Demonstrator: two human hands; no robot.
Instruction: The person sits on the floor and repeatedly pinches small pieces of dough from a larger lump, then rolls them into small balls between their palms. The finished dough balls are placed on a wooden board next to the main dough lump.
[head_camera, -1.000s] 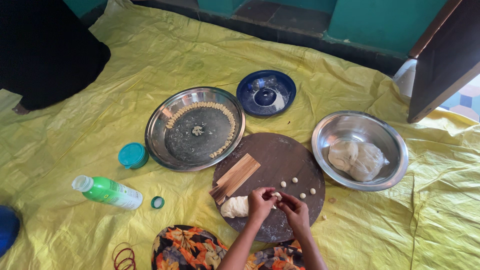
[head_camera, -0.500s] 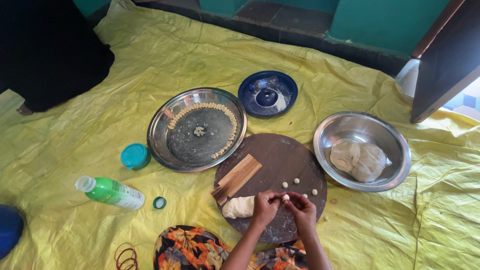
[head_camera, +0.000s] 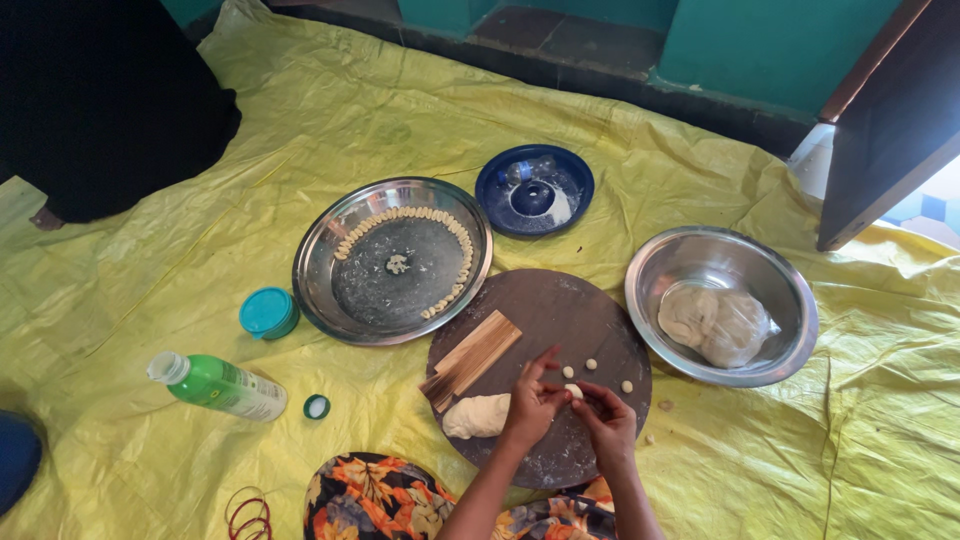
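Yellow plastic sheet (head_camera: 700, 190) on the floor, a round dark board (head_camera: 560, 310) at its centre.

Over the board's near half, the left hand (head_camera: 530, 405) and right hand (head_camera: 605, 425) meet, fingertips pinched together on a small dough ball (head_camera: 574, 391). The dough lump (head_camera: 475, 415) lies on the board just left of the left hand, which is nearer it; wooden sticks (head_camera: 470, 360) lie beyond it.

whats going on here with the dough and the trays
A person sits over a round dark board, and the left hand and right hand together pinch a small dough piece. A dough lump and a few small balls lie on the board beside a ridged wooden paddle. The steel tray holds shaped pieces in a ring; the steel bowl holds more dough.
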